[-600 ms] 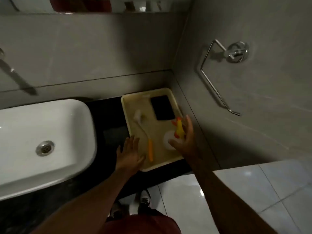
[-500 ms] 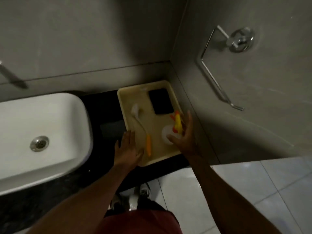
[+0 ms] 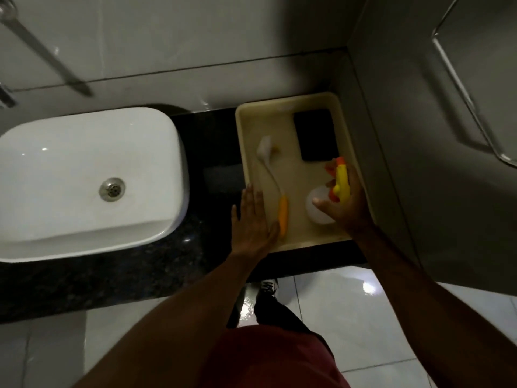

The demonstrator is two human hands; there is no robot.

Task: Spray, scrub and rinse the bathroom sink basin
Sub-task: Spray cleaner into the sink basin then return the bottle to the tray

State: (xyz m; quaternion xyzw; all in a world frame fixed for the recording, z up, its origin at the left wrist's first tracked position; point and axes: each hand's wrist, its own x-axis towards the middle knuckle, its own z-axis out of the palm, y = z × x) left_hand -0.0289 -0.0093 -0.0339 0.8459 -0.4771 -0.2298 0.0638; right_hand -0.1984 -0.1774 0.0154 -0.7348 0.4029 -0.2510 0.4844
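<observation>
View from above of a bathroom counter corner. A white, glossy ceramic sink basin [image 3: 84, 180], rectangular with rounded corners and a round metal drain [image 3: 112, 189] at its centre, sits on a dark speckled stone countertop [image 3: 145, 264]. To its right, apart from it and set into the wall corner, lies a shallow cream plastic tray [image 3: 243, 152] with a raised rim. Inside the tray: a flat black rectangular sponge [image 3: 314, 138] near the far right corner; a slender brush [image 3: 272, 175] with a white head, a thin curved white neck and an orange grip, lying lengthwise along the left side; and a spray bottle [image 3: 334, 191] with a rounded translucent white body and a yellow-and-orange trigger head. The right hand [image 3: 345, 208] is curled around the neck of the spray bottle, thumb on the near side and fingers wrapped behind the yellow head; the bottle is in the near right part of the tray. The left hand [image 3: 251, 222] lies flat, fingers extended and close together, over the tray's near left rim, its thumb edge touching the brush's orange grip. A chrome wire towel holder [image 3: 464, 102] hangs on the grey tiled right wall. Pale glossy floor tiles [image 3: 363, 317] show below.
</observation>
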